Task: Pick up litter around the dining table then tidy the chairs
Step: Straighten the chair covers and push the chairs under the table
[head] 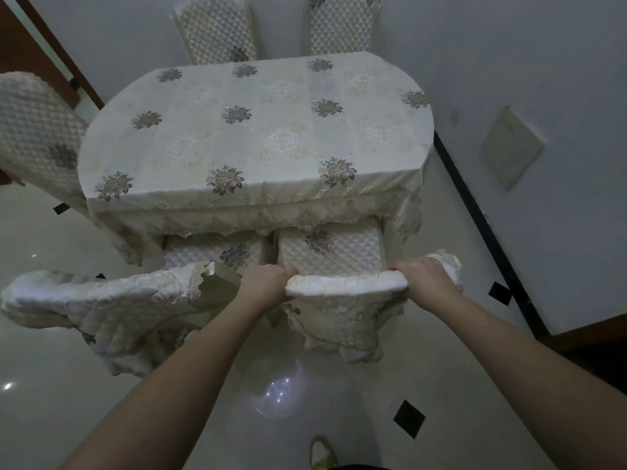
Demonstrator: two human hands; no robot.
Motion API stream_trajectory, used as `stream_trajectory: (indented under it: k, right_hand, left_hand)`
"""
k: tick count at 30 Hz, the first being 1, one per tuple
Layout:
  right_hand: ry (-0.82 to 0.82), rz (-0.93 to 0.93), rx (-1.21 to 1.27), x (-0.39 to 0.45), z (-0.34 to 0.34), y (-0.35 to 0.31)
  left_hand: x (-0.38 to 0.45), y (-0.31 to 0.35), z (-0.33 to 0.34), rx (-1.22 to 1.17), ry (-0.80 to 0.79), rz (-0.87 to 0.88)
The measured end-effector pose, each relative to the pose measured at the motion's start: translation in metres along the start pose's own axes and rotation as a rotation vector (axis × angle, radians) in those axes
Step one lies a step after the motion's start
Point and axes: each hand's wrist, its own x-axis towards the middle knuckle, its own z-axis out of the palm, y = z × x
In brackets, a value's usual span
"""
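Note:
The dining table [258, 130] is oval and draped in a cream floral cloth. A cream quilted chair [342, 286] stands at its near side on the right, seat partly under the cloth's fringe. My left hand [266, 283] grips the left end of its backrest top, and my right hand [422, 278] grips the right end. A second covered chair [101, 300] stands to its left, its backrest angled away from the table.
Two more covered chairs [217, 28] [339, 23] stand at the table's far side, and another chair [37, 130] at its left end. A wall with a dark skirting [481, 225] runs along the right. A yellow-green bag [320, 452] lies on the glossy floor below me.

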Motion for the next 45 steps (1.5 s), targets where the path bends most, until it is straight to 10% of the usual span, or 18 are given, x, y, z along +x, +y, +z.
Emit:
stream_trajectory:
  k: [38,45]
  right_hand:
    - [-0.056,0.003,-0.003,0.030,-0.018,0.019]
    - [-0.026,0.014,-0.013,0.027,-0.018,0.017]
  left_hand:
    - [0.007,0.026,0.015,-0.155,0.210,-0.331]
    - [-0.030,0.105,0.022,-0.208,0.280,-0.167]
